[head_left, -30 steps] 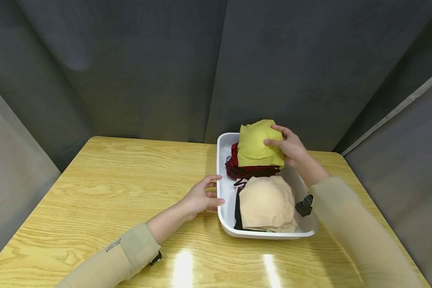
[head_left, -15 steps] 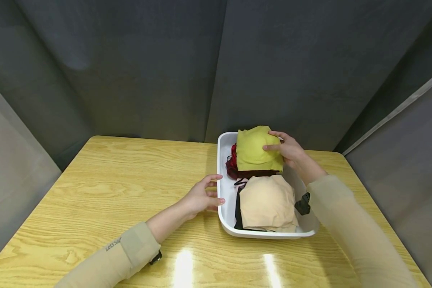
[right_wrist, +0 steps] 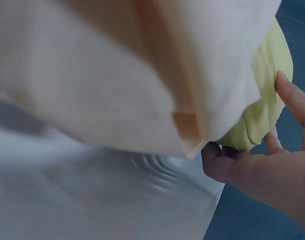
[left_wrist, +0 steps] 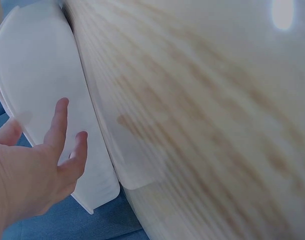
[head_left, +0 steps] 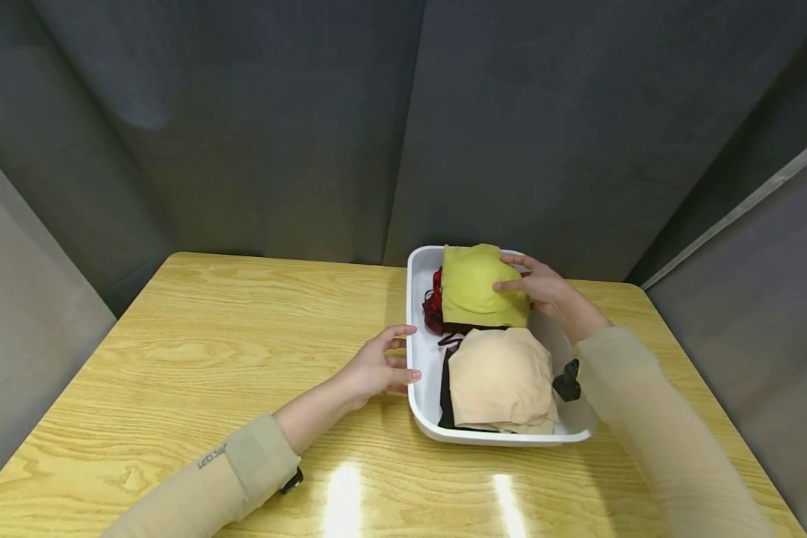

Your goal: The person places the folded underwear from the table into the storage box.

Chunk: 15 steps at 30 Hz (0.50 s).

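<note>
A white plastic bin (head_left: 498,439) holds folded garments in two stacks. My right hand (head_left: 553,290) grips the right side of a folded yellow bra (head_left: 477,288), thumb on its rounded cup and other fingers curled at its edge and underneath. In the right wrist view, the yellow bra (right_wrist: 266,90) shows behind a beige one. Under the yellow bra lies dark red clothing (head_left: 435,310) with thin straps. Along the bin's left wall, my left hand (head_left: 374,366) has its fingers spread, the tips at the rim and outer side. The left wrist view shows this hand (left_wrist: 37,165) against the bin wall.
A folded beige bra (head_left: 501,377) sits in the bin's near half, over black fabric (head_left: 447,396). The bin stands on a wood-grain table (head_left: 242,359), close to its back edge. Dark grey fabric panels (head_left: 276,127) rise behind the table.
My right hand has lowered the yellow bra onto the dark red clothing, drawing it slightly nearer and further into the bin. The left hand has stayed at the bin's side.
</note>
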### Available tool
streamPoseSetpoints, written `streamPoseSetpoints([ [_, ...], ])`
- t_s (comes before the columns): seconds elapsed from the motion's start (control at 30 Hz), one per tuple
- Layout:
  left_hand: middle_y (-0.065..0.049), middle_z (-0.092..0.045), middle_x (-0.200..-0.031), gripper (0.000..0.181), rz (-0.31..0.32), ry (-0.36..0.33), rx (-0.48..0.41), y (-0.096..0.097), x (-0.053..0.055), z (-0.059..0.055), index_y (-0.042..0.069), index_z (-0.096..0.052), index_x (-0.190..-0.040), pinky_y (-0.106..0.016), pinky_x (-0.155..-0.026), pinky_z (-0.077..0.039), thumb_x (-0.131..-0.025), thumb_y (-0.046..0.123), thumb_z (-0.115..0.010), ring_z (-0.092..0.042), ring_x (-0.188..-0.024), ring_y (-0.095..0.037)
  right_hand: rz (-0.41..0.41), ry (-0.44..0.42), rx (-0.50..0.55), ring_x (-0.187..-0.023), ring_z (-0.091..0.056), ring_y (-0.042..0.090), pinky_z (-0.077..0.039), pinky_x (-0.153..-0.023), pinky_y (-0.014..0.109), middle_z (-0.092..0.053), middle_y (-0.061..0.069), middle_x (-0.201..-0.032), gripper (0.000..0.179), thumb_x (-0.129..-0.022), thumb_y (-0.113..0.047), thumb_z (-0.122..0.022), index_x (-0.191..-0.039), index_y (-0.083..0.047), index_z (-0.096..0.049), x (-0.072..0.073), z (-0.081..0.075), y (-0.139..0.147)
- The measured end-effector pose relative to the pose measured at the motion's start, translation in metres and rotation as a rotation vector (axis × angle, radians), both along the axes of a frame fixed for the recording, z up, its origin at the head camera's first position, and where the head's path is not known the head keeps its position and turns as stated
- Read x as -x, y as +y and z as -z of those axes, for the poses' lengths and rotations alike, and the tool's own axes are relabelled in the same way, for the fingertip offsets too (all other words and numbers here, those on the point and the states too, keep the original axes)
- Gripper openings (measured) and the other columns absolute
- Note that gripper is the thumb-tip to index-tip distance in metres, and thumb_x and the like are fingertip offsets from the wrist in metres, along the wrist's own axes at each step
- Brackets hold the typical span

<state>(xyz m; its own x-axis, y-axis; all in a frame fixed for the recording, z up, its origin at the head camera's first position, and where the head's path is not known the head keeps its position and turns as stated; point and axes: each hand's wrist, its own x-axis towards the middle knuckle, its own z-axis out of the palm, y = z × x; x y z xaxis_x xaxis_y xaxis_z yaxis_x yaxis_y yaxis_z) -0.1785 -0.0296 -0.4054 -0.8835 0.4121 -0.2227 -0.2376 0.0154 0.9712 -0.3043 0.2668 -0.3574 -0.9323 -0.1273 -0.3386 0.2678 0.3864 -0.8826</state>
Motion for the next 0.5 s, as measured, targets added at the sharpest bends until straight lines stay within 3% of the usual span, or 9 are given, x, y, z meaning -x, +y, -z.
streamPoseSetpoints([
  [0.33,-0.023,-0.035,-0.140,0.069,-0.002,-0.004,-0.011,0.0001,-0.0001,0.0003,0.014,-0.038,-0.141,-0.041,-0.075,-0.057,-0.081,-0.009,-0.066,-0.058,-0.103,-0.028,-0.036,-0.003,0.020,-0.129,-0.033,0.038,-0.036,-0.102,0.056,-0.020,0.022,-0.150,0.082,-0.087,-0.013,-0.069,-0.150,-0.014,-0.017,0.0025,0.0100,-0.0005],
  [0.5,-0.023,-0.035,-0.140,0.069,0.000,-0.004,-0.011,0.0004,0.0000,0.0000,0.014,-0.037,-0.141,-0.041,-0.075,-0.057,-0.082,-0.009,-0.065,-0.058,-0.105,-0.030,-0.039,0.000,0.005,-0.131,-0.031,0.040,-0.032,-0.104,0.058,-0.018,0.023,-0.151,0.080,-0.088,-0.014,-0.067,-0.151,-0.015,-0.017,0.0020,0.0107,0.0009],
])
